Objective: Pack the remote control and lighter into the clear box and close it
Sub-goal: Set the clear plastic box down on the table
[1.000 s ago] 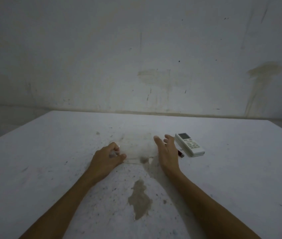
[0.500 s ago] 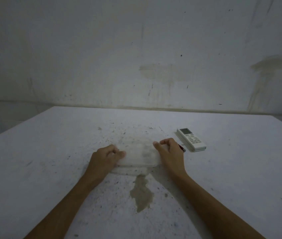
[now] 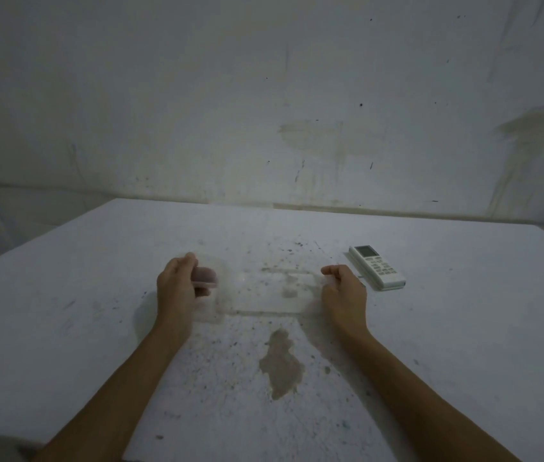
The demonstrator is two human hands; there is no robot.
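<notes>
Bare, dim room, probably plain home or storage space; exact kind cannot be told. Wall (image 3: 264, 95) behind is unpainted-looking, grey-white, with brown water stains, drip marks and small dark spots. White table (image 3: 463, 328) stands against it, surface worn, covered with dark specks and one brownish stain (image 3: 282, 365) near front. White air-conditioner type remote control (image 3: 377, 271) on table suggests domestic setting. No tools, machines or shelves visible. Light weak and bluish.
</notes>
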